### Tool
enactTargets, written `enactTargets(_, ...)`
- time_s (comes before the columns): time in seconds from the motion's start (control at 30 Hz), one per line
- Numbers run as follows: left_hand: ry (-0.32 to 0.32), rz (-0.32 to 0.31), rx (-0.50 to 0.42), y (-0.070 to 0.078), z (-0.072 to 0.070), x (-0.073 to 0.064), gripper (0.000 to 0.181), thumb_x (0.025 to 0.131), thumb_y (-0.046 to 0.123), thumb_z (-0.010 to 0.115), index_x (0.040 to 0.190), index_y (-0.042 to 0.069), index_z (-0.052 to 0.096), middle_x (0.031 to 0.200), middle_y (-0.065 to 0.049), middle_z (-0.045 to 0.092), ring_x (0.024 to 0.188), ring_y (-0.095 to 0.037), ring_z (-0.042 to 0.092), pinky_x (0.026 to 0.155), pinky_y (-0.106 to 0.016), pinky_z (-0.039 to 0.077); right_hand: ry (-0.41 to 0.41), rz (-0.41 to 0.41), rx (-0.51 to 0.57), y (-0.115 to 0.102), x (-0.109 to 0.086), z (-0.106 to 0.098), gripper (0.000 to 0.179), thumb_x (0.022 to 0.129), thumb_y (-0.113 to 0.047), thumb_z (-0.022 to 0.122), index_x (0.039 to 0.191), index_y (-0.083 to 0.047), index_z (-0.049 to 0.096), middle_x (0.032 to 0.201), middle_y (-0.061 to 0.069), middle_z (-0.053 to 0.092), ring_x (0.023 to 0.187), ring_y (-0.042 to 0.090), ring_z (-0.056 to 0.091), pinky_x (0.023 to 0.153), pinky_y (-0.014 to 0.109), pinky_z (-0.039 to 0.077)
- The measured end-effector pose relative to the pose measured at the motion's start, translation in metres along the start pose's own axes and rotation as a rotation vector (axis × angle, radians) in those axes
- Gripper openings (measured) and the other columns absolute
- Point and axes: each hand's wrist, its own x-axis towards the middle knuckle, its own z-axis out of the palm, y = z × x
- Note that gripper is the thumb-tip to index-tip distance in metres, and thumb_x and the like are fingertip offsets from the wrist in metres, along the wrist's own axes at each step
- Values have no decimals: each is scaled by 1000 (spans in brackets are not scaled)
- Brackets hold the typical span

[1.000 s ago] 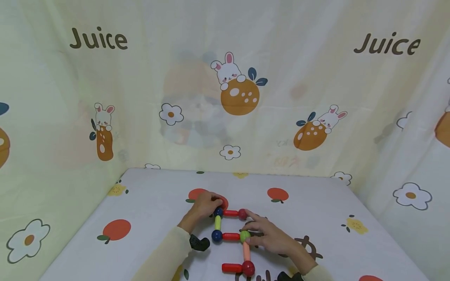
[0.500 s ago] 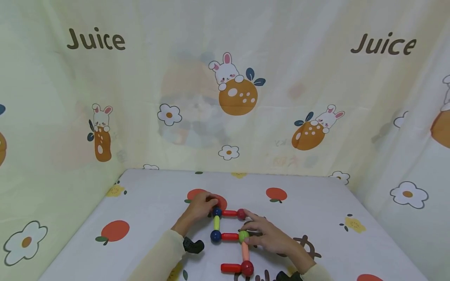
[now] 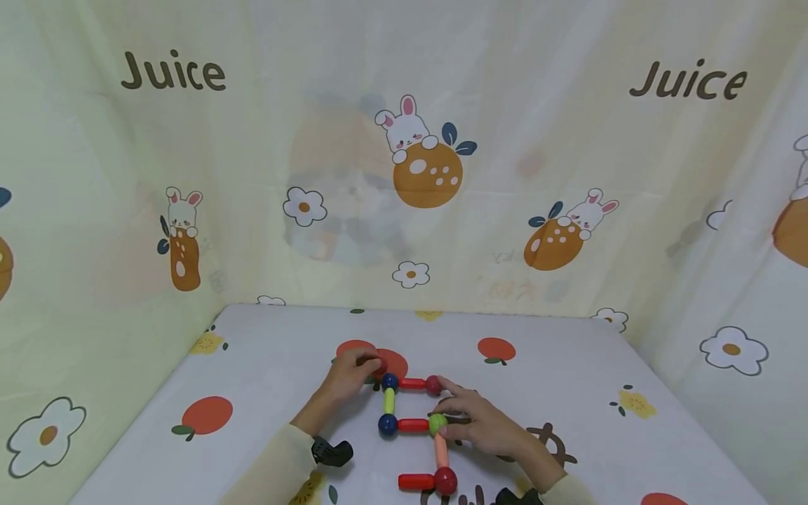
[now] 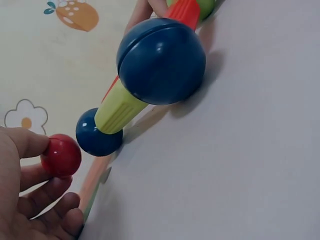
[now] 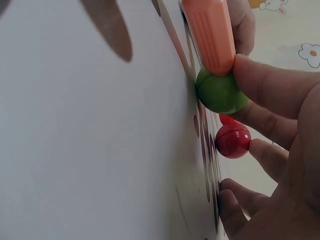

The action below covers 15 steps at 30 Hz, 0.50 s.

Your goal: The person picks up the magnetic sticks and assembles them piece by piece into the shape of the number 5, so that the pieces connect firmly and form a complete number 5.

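Between thumb and fingertips, my left hand (image 3: 344, 375) pinches a small red ball (image 4: 61, 155). That ball sits just left of the far blue ball (image 4: 99, 132) with a narrow gap. A yellow-green rod (image 3: 389, 402) links it to the nearer blue ball (image 4: 162, 61). My right hand (image 3: 482, 421) pinches a green ball (image 5: 220, 92) with thumb and finger. Another of its fingertips touches the far red ball (image 5: 233, 140). Red rods run from each blue ball, the far rod (image 3: 413, 384) to that red ball, the near rod (image 3: 413, 425) to the green one.
A salmon rod (image 3: 440, 452) joins the green ball to a red ball (image 3: 445, 481), which carries another red rod (image 3: 415, 482) pointing left. The tabletop cloth (image 3: 271, 393) has printed fruit. Patterned curtains (image 3: 353, 140) stand behind and at both sides.
My left hand has drawn back to the left from the far blue ball, and the red ball in its pinch now shows. My right hand and the joined pieces have stayed in place.
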Motion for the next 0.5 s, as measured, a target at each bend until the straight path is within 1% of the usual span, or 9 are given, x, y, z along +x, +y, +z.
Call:
enactTargets(0.13, 14, -2, -9, 0, -3, -4, 28, 102, 24, 62, 122, 7, 70, 116, -5, 69, 107, -23, 62, 94, -42, 54, 7, 3, -2, -2, 0, 0, 23, 92, -31, 74, 114, -26, 75, 167, 4, 25, 150, 46, 22, 109, 72, 29)
enactTargets(0.23, 18, 7, -2, 1, -6, -8, 24, 102, 23, 62, 119, 8, 71, 112, -4, 69, 103, -22, 62, 90, -39, 55, 8, 7, 1, -3, 0, 0, 23, 91, -30, 74, 114, -26, 75, 167, 5, 25, 150, 47, 21, 109, 73, 27)
enactTargets(0.37, 10, 2, -11, 2, -11, -14, 23, 101, 23, 63, 116, 8, 72, 108, -3, 70, 94, -19, 62, 78, -32, 56, 5, 5, 10, -4, -1, 0, 23, 92, -29, 74, 114, -23, 75, 167, 7, 24, 149, 48, 21, 109, 71, 30)
enactTargets(0.5, 5, -4, -60, 1, -16, -19, 24, 99, 17, 64, 115, 2, 72, 99, -7, 70, 81, -21, 64, 69, -32, 56, 7, 1, 10, -5, -1, 0, 23, 92, -28, 74, 114, -23, 75, 167, 7, 25, 149, 48, 21, 109, 71, 30)
